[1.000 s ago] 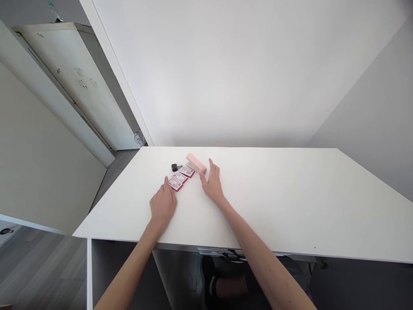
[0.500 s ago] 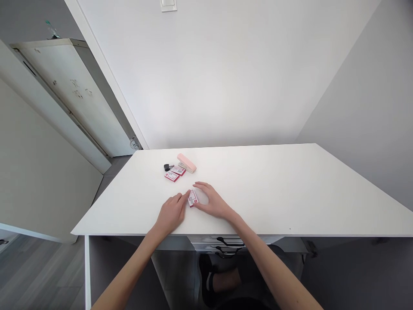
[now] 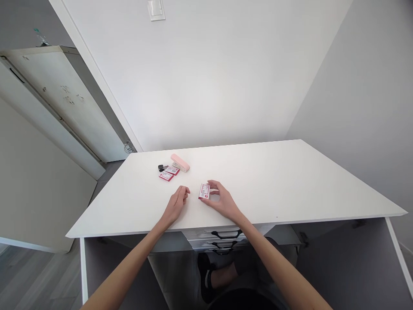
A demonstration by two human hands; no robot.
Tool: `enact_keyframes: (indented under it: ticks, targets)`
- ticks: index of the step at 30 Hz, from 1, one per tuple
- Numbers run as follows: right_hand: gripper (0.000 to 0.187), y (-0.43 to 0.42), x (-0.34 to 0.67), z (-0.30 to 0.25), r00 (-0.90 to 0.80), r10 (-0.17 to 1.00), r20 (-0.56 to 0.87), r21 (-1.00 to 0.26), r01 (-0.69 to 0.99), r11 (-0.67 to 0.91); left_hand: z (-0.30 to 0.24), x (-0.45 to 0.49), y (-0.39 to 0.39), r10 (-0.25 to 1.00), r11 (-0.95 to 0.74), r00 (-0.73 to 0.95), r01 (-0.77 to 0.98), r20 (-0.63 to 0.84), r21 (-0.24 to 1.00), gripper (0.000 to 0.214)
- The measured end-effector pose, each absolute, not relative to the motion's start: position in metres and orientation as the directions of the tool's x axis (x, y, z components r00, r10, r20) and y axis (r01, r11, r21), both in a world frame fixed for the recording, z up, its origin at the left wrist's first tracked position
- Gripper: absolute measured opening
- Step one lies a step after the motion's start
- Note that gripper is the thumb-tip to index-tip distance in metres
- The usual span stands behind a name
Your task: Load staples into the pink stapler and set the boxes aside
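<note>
The right hand (image 3: 222, 200) has a small red-and-white box (image 3: 204, 191) pinched between its thumb and curled fingers, holding it tipped up on edge at the near middle of the white table (image 3: 290, 181), so its printed face shows toward the person. The left hand (image 3: 177, 203) lies just beside it on the tabletop, holding nothing, its fingers loosely bent and half closed, with a small gap between its fingertips and the box. Both forearms reach in over the near edge of the table. Farther back and to the left sits a small cluster: two more red-and-white boxes (image 3: 169, 173) of the same kind, lying flat and close together, which makes three of these boxes in all, one held and two on the table. Just behind the pair rests one pink stapler (image 3: 180, 162), lying at a slant, and at its left is one small black object (image 3: 161, 167), too small to make out. Under the table's near edge a set of drawers with dark handles (image 3: 225, 234) shows, three handles stacked one below another. On the wall above is one pale switch plate (image 3: 156, 9).
</note>
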State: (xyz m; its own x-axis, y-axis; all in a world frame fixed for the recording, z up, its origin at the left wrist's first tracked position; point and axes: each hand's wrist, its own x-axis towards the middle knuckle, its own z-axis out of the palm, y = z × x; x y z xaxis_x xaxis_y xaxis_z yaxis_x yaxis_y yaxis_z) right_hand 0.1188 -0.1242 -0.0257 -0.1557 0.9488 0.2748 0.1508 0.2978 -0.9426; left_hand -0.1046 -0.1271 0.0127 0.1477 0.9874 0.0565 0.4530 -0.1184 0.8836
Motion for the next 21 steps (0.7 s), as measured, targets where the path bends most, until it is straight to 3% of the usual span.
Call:
enact_keyframes:
  ticks: [8, 13, 21]
  targets:
    - [0.066, -0.128, 0.124, -0.021, -0.145, 0.945, 0.292, -0.952, 0.053, 0.302, 0.013, -0.053, -0.115, 0.978, -0.16, 0.197, 0.477, 0.072, 0.864, 0.061]
    - [0.058, -0.128, 0.119, -0.028, -0.124, 0.906, 0.404, -0.895, 0.15, 0.419, 0.006, -0.047, -0.11, 0.976, -0.194, 0.185, 0.518, 0.112, 0.833, 0.046]
    - [0.061, -0.135, 0.117, -0.03, -0.182, 0.849, 0.496, -0.78, 0.337, 0.528, 0.004, -0.046, -0.112, 0.975, -0.214, 0.168, 0.544, 0.145, 0.811, 0.044]
